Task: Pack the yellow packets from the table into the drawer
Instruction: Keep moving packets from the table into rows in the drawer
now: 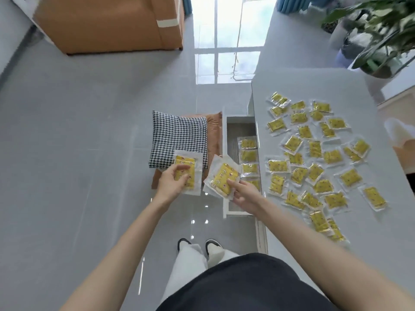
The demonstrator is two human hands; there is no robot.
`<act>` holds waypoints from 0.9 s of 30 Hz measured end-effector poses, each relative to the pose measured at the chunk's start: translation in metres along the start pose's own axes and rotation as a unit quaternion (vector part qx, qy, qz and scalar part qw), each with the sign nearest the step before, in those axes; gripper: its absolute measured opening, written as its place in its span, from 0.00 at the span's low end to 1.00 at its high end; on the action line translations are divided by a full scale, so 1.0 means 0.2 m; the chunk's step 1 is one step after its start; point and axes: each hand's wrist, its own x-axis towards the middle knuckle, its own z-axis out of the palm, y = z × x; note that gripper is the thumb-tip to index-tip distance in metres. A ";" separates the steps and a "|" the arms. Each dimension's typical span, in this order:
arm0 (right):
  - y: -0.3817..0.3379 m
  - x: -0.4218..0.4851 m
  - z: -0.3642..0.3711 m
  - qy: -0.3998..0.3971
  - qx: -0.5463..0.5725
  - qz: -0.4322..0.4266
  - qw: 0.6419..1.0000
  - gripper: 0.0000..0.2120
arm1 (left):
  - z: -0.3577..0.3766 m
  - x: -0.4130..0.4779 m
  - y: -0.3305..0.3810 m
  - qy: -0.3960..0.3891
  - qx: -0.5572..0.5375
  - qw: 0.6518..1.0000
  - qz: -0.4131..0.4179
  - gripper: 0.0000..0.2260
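Several yellow packets in clear wrappers lie scattered over the grey table on the right. An open white drawer juts from the table's left edge, with a row of yellow packets lying along its right side. My left hand holds a yellow packet above the floor, left of the drawer. My right hand grips a small stack of yellow packets over the drawer's near left corner.
A houndstooth cushion rests on a brown stool just left of the drawer. An orange sofa stands at the far left. A potted plant and a white tissue sit on the table's far right.
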 end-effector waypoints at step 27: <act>-0.28 1.11 0.13 0.343 0.373 -0.049 0.861 0.04 | 0.50 1.96 0.25 -0.341 0.211 0.916 0.023 0.19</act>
